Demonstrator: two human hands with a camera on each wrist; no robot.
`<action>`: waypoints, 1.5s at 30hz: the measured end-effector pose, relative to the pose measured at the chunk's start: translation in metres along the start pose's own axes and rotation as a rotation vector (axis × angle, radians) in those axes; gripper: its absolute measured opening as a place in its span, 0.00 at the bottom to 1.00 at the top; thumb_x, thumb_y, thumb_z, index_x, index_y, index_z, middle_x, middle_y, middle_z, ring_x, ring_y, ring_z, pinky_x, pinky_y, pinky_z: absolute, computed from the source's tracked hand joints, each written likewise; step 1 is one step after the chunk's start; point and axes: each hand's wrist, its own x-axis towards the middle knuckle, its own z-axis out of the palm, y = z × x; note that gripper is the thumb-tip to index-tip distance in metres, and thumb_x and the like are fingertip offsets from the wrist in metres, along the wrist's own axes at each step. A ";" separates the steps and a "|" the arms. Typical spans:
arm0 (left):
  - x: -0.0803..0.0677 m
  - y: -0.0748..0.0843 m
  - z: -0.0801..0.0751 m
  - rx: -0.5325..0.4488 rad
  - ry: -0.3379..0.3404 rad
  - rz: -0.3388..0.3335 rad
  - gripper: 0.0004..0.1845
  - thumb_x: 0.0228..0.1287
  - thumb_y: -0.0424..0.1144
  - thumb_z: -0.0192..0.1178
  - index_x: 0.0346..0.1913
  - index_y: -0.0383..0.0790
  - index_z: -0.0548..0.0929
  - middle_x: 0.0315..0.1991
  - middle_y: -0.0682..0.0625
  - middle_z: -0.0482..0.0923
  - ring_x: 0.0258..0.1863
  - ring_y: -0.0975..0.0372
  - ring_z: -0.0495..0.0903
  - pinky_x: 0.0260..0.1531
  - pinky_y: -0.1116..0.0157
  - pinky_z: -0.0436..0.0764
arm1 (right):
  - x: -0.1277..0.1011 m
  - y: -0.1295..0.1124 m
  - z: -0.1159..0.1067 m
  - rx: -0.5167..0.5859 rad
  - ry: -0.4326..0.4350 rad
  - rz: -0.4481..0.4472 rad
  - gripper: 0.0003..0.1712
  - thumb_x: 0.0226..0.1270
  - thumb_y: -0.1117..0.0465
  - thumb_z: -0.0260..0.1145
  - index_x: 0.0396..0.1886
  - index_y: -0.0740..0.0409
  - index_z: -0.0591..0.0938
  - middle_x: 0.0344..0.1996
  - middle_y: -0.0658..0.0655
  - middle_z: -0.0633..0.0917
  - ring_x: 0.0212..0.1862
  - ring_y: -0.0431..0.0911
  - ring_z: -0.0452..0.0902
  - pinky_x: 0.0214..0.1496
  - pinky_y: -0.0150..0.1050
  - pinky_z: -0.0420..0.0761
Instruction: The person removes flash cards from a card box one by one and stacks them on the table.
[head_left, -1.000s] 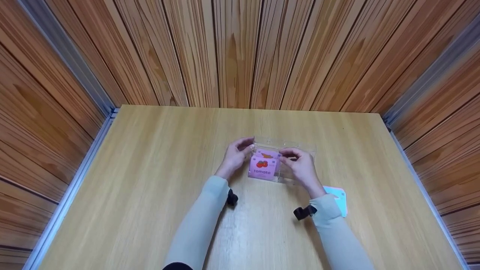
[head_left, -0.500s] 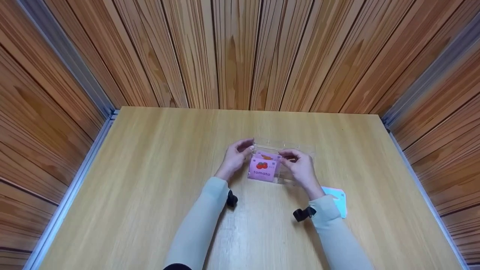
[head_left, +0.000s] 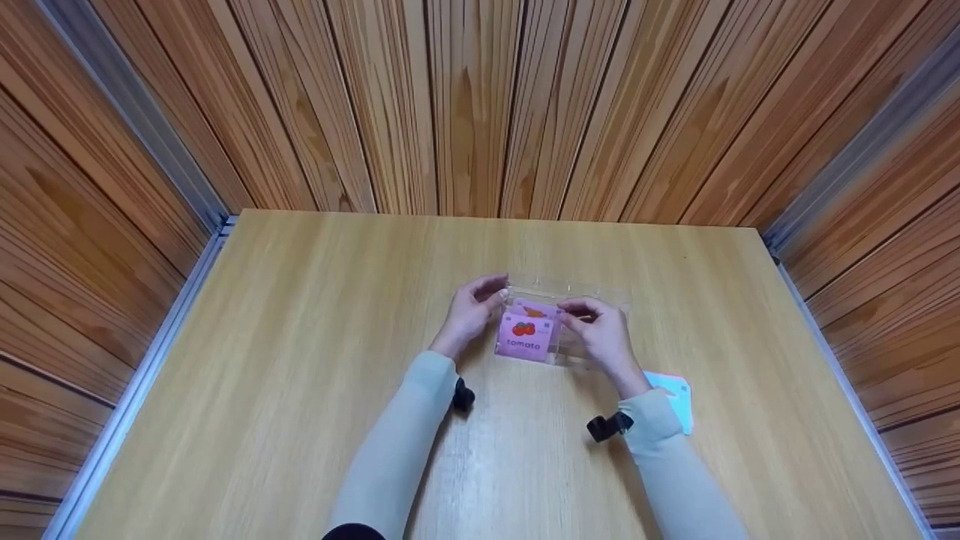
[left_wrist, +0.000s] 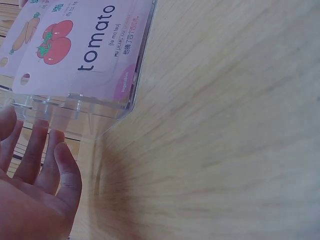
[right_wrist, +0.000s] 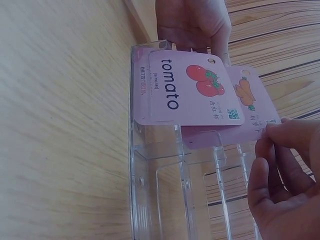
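A clear plastic box with dividers lies on the wooden table. In its left end stand two pink cards, a tomato card in front and a carrot card behind. My left hand holds the box's left end. My right hand pinches the right corner of the carrot card. In the right wrist view my fingertips meet at the carrot card, which sits behind the tomato card in the box. The left wrist view shows my fingers beside the box wall and the tomato card.
A pale blue card lies on the table beside my right forearm. Wooden panel walls close in the table at the back and on both sides, with metal rails along the left and right edges.
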 end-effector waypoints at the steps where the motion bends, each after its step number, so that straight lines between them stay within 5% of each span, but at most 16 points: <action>1: 0.000 0.000 0.000 -0.001 0.000 -0.002 0.19 0.70 0.38 0.62 0.62 0.51 0.80 0.56 0.57 0.79 0.60 0.62 0.75 0.61 0.64 0.73 | 0.000 0.000 0.000 -0.005 0.001 -0.006 0.10 0.62 0.72 0.70 0.44 0.65 0.86 0.41 0.61 0.86 0.43 0.52 0.81 0.43 0.33 0.82; 14: 0.000 0.001 -0.001 0.008 0.004 0.013 0.19 0.71 0.36 0.61 0.62 0.46 0.80 0.57 0.54 0.80 0.59 0.61 0.75 0.62 0.63 0.72 | -0.003 -0.022 -0.007 0.034 0.021 -0.022 0.11 0.63 0.75 0.69 0.45 0.74 0.84 0.41 0.68 0.86 0.42 0.52 0.82 0.43 0.29 0.80; 18: 0.000 0.001 -0.001 -0.003 0.007 0.020 0.19 0.70 0.35 0.62 0.62 0.44 0.80 0.57 0.52 0.80 0.59 0.60 0.76 0.61 0.63 0.72 | 0.004 -0.008 -0.010 0.076 0.022 -0.009 0.12 0.64 0.72 0.70 0.46 0.70 0.85 0.43 0.63 0.86 0.42 0.45 0.81 0.44 0.29 0.81; 45: 0.001 0.001 0.000 -0.009 0.004 0.001 0.19 0.71 0.37 0.62 0.63 0.46 0.80 0.58 0.54 0.80 0.60 0.60 0.75 0.63 0.62 0.71 | -0.003 -0.021 -0.032 0.114 0.092 -0.088 0.10 0.65 0.68 0.71 0.44 0.68 0.85 0.40 0.59 0.86 0.43 0.46 0.81 0.45 0.32 0.81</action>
